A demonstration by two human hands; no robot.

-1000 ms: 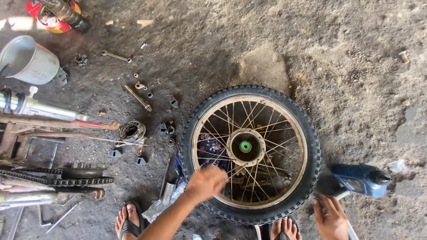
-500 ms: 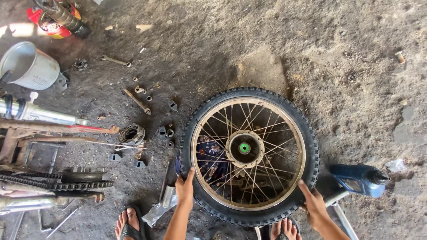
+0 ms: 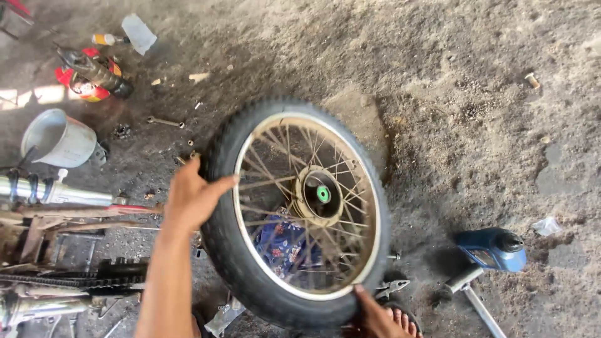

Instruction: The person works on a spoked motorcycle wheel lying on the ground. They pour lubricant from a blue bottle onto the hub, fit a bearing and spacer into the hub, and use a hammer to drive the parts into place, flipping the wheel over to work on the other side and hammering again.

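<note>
**A:** Wheel point(image 3: 300, 209), spoked, tyre on. It's tipped up off the dirt floor point(image 3: 476, 94), leaning at an angle, low edge down near the person's feet. Why grab it like that?

**B:** I'd guess it's just two contact points on opposite sides, so it balances. Left hand point(image 3: 194, 194) is on the upper-left tyre, palm flat against the tread, thumb poking over toward the rim. Fingers are spread and wrapped loosely, more a brace than a clench. Right hand point(image 3: 375, 313) is at the bottom edge, only partly in shot, fingers curled onto the tyre. Can't tell how tight.

**A:** Arm pose?

**B:** Left forearm comes straight up from the bottom of the frame, wrist bent back a bit. Right arm is mostly cut off.

**A:** Other stuff around?

**B:** Green cap in the hub point(image 3: 323, 194), patterned cloth point(image 3: 282, 244) behind the spokes. Blue bottle point(image 3: 494, 248) lying to the right, well apart. Metal bucket point(image 3: 59, 139) to the left, a chain point(image 3: 69, 285) near the left arm, red tool point(image 3: 91, 74) further back.
</note>
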